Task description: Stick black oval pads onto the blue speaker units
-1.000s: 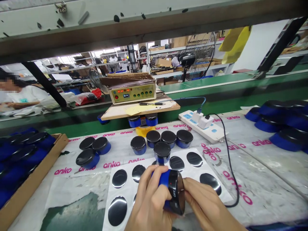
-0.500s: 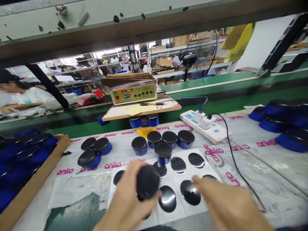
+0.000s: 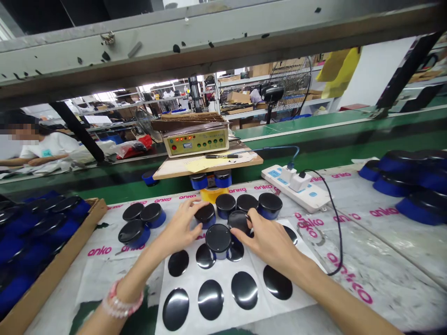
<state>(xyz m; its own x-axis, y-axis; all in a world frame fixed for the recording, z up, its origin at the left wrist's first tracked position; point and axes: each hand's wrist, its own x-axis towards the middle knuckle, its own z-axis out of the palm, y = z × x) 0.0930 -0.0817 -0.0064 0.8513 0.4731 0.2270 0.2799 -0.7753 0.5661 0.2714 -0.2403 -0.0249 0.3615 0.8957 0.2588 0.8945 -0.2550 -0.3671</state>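
Note:
My left hand (image 3: 183, 225) reaches in from the left, thumb and fingers apart around the near left side of a blue cylinder with a black top (image 3: 205, 214). Whether it touches that piece I cannot tell. My right hand (image 3: 267, 237), thumb and fingers closed, pinches another black-topped cylinder (image 3: 239, 220), whose lower part is mostly hidden. Between the hands stands a third such cylinder (image 3: 218, 239), at the upper part of a white sheet (image 3: 193, 280). Rows of glossy black discs (image 3: 211, 299) lie on the sheet, some under my right hand.
More cylinders (image 3: 247, 203) stand behind. A cardboard box (image 3: 93, 216) of them is at left, a pile (image 3: 424, 204) at right. A power strip (image 3: 316, 197) with a black cable lies right of centre. A control box (image 3: 197, 142) sits on a raised board. One person is at far left.
The cylinder my left hand held now stands on the sheet, and that hand has moved up and left to another. My right hand has moved up and left from the discs onto a cylinder.

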